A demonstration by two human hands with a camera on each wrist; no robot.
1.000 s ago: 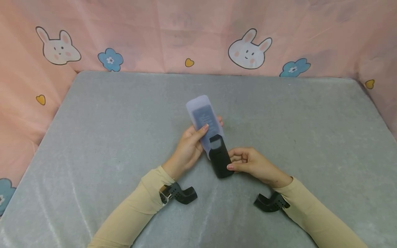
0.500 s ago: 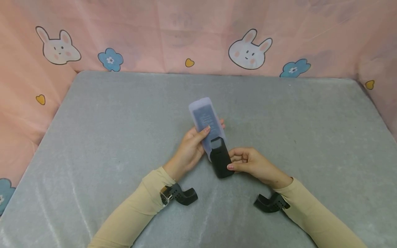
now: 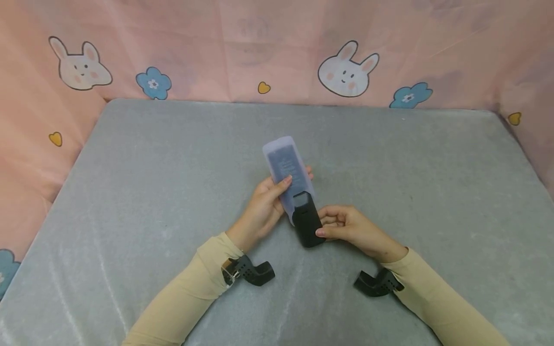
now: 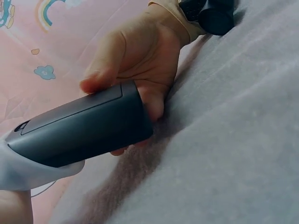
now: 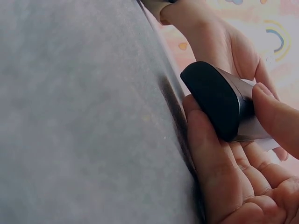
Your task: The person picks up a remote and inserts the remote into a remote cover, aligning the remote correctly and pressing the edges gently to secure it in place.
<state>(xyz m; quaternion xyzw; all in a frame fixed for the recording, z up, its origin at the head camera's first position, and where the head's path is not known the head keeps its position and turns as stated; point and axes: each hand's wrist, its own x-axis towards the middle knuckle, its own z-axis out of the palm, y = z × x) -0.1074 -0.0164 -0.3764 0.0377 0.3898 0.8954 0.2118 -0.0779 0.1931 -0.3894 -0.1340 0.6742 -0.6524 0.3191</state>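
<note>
A long black remote control [image 3: 309,229] sticks out of a translucent, whitish soft sleeve [image 3: 279,142], tilted with its sleeved end away from me. Printed text on a dark panel shows faintly through the sleeve. My left hand [image 3: 260,209] grips the sleeved part, thumb on top and fingertips showing at the far side. With thumb and fingers, my right hand [image 3: 355,230] pinches the bare black end along its right edge. A panel outline on the remote control [image 4: 88,123] and the sleeve's rim [image 4: 37,175] around it appear in the left wrist view.
Grey cloth covers the table [image 3: 151,192]. Behind it and along both sides hangs a pink curtain [image 3: 242,43] with rabbits, flowers and hearts. Black camera mounts [image 3: 257,273] are strapped to both wrists, over beige sleeves.
My left hand and the translucent sleeve have shifted slightly toward my right hand, mostly in the first half second. The right hand keeps its hold, almost still.
</note>
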